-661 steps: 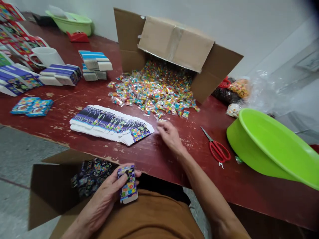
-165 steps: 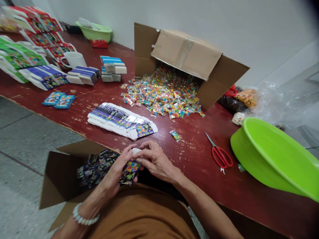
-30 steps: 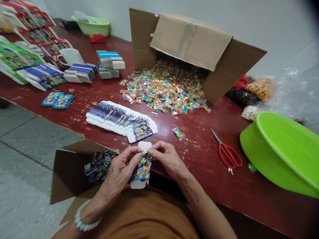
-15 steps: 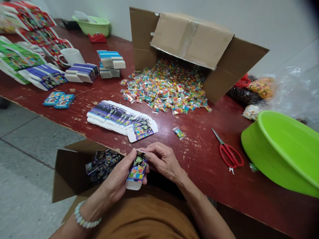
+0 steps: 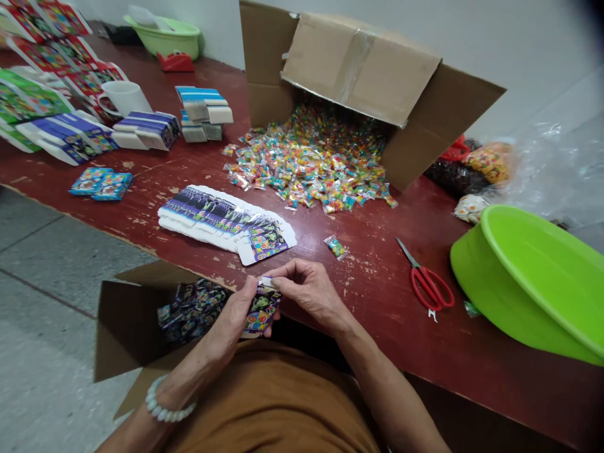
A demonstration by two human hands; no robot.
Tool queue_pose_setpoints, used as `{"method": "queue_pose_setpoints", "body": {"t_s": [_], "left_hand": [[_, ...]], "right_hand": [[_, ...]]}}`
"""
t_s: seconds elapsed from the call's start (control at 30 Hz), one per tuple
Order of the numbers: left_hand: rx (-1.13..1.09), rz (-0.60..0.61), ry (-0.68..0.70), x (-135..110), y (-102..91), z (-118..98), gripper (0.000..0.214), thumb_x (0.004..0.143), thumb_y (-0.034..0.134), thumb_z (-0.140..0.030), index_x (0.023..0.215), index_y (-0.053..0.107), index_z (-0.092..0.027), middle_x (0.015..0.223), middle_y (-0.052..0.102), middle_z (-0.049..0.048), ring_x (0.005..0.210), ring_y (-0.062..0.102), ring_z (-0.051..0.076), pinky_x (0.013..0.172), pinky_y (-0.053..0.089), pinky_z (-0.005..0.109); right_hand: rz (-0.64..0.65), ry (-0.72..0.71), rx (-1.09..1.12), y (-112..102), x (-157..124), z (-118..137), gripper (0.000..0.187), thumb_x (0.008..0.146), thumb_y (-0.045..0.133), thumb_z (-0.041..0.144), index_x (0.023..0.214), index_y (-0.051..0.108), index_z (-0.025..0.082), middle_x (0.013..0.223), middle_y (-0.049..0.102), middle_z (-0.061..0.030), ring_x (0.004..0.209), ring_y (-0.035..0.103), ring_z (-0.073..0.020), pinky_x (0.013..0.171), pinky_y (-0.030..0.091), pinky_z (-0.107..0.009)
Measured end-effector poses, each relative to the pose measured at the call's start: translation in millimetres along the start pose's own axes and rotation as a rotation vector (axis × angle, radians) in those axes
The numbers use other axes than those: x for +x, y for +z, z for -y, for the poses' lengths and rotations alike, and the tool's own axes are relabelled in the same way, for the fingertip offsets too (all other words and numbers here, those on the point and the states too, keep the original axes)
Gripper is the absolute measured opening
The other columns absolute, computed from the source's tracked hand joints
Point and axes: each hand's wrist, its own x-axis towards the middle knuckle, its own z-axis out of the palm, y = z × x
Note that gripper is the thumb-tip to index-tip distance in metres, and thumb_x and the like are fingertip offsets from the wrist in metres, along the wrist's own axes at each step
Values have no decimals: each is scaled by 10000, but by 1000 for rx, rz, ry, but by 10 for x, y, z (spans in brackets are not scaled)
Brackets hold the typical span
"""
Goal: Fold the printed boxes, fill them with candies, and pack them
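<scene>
A small purple and black candy box (image 5: 262,313) is held low in front of me, just over the table's near edge. My left hand (image 5: 229,326) wraps round its side, thumb along the edge. The thumb and fingers of my right hand (image 5: 312,290) pinch the white top flap. The box's bottom end is partly hidden behind my left hand. Just beyond lies a fanned row of flattened purple boxes (image 5: 221,220). One wrapped candy packet (image 5: 336,247) rests on the table to the right of that row.
Wrapped candies (image 5: 311,167) spill from a cardboard carton (image 5: 358,63). Red scissors (image 5: 427,283) and a green basin (image 5: 500,283) are on the right. Box stacks (image 5: 146,129) and a white mug (image 5: 126,99) stand left. Below the edge, an open carton (image 5: 125,327) holds filled boxes.
The box's top flap, now showing white, has been bent over under my right fingers. The box has tilted and its lower end has dropped out of sight. The view has shifted slightly.
</scene>
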Motion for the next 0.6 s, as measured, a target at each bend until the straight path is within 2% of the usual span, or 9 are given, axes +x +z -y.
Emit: {"method": "queue_pose_setpoints", "body": {"t_s": [0.07, 0.13, 0.2, 0.27, 0.37, 0.43, 0.5, 0.53, 0.6], "left_hand": [[17, 0, 1, 1, 3, 7, 671, 857, 496, -749, 948, 733, -128, 666, 695, 53, 473, 586, 135, 485, 443, 239], [8, -9, 1, -5, 15, 0, 675, 860, 517, -729, 1114, 716, -135, 658, 688, 38, 478, 583, 137, 484, 442, 237], [-17, -19, 6, -15, 31, -12, 685, 875, 527, -700, 1268, 653, -153, 650, 677, 21, 489, 579, 136, 488, 452, 232], [-59, -7, -9, -31, 46, -16, 700, 890, 506, -695, 1354, 592, -177, 637, 664, 8, 479, 566, 130, 473, 451, 223], [-149, 35, -78, -75, 57, 8, 680, 895, 519, -682, 1420, 510, -250, 682, 671, -6, 484, 585, 127, 465, 458, 215], [-198, 79, -150, -118, 48, 34, 645, 871, 633, -601, 1415, 491, -285, 758, 698, -2, 552, 643, 143, 508, 494, 223], [-238, 122, -208, -163, 2, 56, 591, 833, 739, -486, 1347, 544, -266, 863, 739, 38, 718, 711, 180, 626, 545, 248], [-253, 131, -223, -181, -43, 63, 543, 813, 774, -440, 1285, 590, -245, 915, 755, 65, 807, 725, 199, 689, 556, 261], [-257, 101, -239, -207, -194, 68, 430, 773, 818, -388, 1135, 672, -210, 981, 769, 98, 882, 721, 217, 766, 562, 290]], "right_hand": [[10, -24, -26, -15, -10, 7, 265, 793, 768, 419, 831, 687, 170, 803, 745, -40, 539, 634, -127, 525, 521, -264], [32, -108, -100, -40, -32, 51, 254, 812, 754, 415, 786, 675, 176, 895, 757, -58, 670, 672, -153, 624, 549, -290], [96, -227, -217, -66, -66, 115, 230, 864, 709, 392, 765, 666, 190, 1011, 753, -65, 841, 688, -185, 747, 557, -328], [186, -336, -364, -81, -104, 167, 168, 929, 635, 337, 823, 678, 214, 1105, 734, -59, 972, 672, -202, 848, 540, -365], [216, -453, -639, -86, -141, 170, 98, 952, 595, 253, 925, 688, 234, 1117, 703, -68, 1036, 636, -208, 916, 499, -385], [199, -466, -776, -124, -133, 132, 98, 942, 611, 253, 901, 696, 225, 1055, 684, -71, 998, 626, -205, 887, 492, -360], [129, -449, -805, -244, -94, 99, 139, 951, 596, 267, 878, 706, 222, 984, 674, -57, 932, 627, -188, 845, 490, -329], [42, -444, -799, -342, -63, 92, 147, 956, 584, 275, 902, 711, 225, 969, 674, -53, 909, 627, -184, 833, 489, -323], [-266, -438, -837, -602, 16, 93, 170, 948, 581, 306, 1024, 709, 223, 982, 675, -66, 897, 623, -201, 834, 483, -344]]}}
